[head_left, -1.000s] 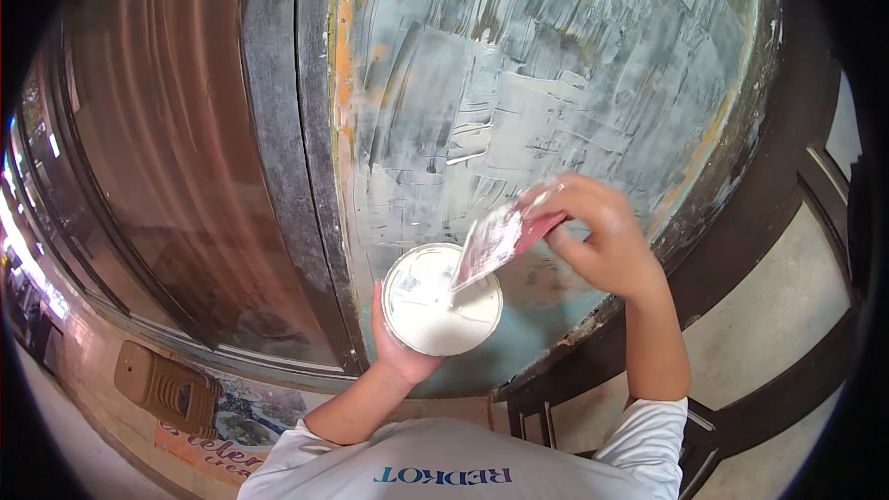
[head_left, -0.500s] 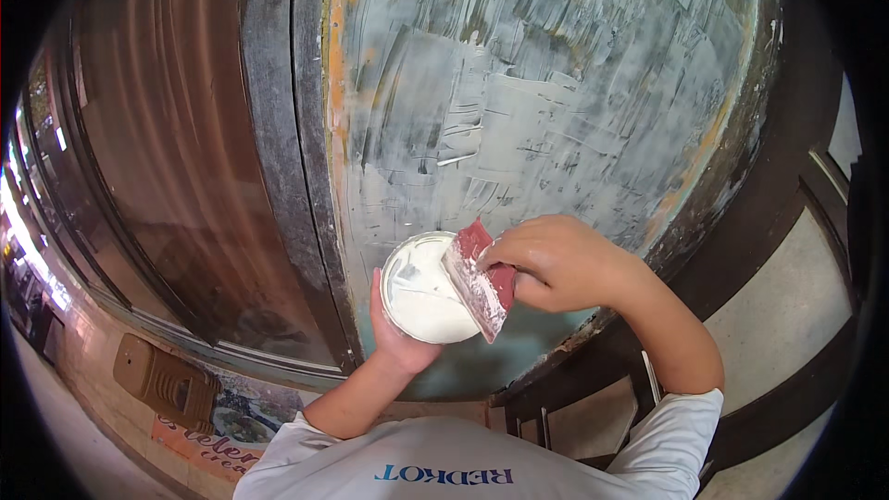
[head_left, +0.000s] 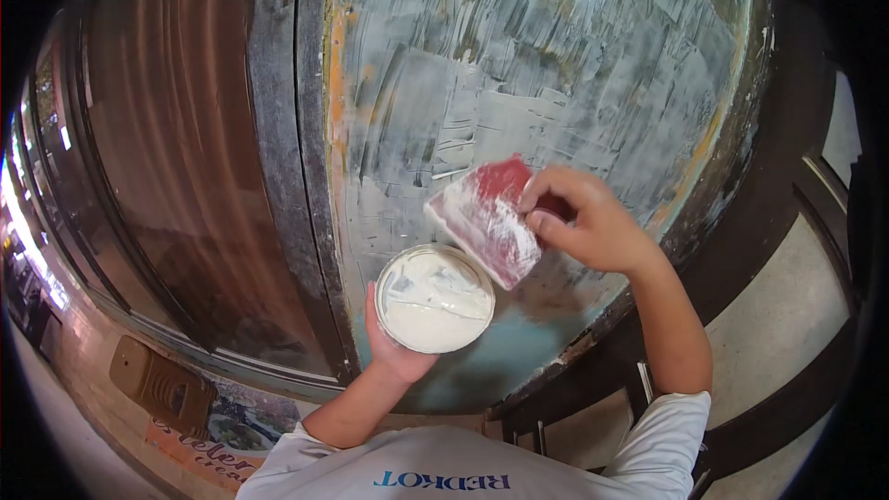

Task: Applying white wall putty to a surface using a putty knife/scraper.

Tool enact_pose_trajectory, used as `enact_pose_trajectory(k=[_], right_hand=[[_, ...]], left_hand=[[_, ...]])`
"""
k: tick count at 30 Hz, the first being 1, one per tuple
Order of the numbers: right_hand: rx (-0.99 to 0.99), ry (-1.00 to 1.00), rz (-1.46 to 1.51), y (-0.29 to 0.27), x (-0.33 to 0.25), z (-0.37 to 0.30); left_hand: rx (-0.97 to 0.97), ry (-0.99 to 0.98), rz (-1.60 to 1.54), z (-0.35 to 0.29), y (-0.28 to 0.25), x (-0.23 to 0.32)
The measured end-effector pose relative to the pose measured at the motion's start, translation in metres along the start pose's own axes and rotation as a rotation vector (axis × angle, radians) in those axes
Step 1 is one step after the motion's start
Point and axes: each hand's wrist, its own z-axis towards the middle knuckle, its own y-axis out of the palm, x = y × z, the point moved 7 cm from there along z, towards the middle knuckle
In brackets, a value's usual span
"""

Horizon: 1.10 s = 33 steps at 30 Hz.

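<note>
My left hand (head_left: 396, 352) holds up a round tub of white putty (head_left: 435, 301) from below and its left side. The putty's surface is ridged, with a greyish smear towards the top. In my right hand (head_left: 588, 218) is a red putty spreader (head_left: 491, 218), pinched between thumb and fingers. White putty coats much of its face and lower left edge. The spreader sits just above and to the right of the tub, apart from it. Beyond both hands stands a wall panel (head_left: 519, 120) streaked with white and grey putty.
A dark wooden frame (head_left: 278, 130) borders the panel on the left, beside a brown curtain-like surface (head_left: 176, 130). To the right are dark-framed pale panels (head_left: 778, 315). A brown plastic stool (head_left: 162, 384) and a printed banner (head_left: 199, 449) lie low at the left.
My right hand has lifted the spreader off the tub, up and away, turning its coated face into view. The tub has shifted slightly down and to the left.
</note>
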Motion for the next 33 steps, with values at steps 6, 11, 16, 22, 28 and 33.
enact_pose_trajectory(k=[6, 11, 16, 22, 28, 33], right_hand=[[0.365, 0.106, 0.273, -0.04, 0.022, 0.039], [0.652, 0.0, 0.137, -0.053, 0.027, 0.064], [0.618, 0.135, -0.085, -0.065, 0.036, 0.073], [0.586, 0.087, 0.226, -0.08, 0.029, 0.062], [0.597, 0.177, 0.164, -0.078, 0.044, 0.058], [0.599, 0.099, 0.328, -0.078, 0.032, 0.054]], left_hand=[[-0.016, -0.03, -0.06, -0.003, -0.005, 0.002], [0.008, 0.009, -0.003, -0.007, -0.006, 0.006], [-0.022, -0.026, 0.046, -0.014, -0.01, 0.013], [0.047, -0.01, 0.058, -0.016, -0.019, 0.023], [-0.012, -0.089, -0.051, -0.015, -0.019, 0.016], [-0.015, -0.034, 0.015, -0.011, -0.022, 0.015]])
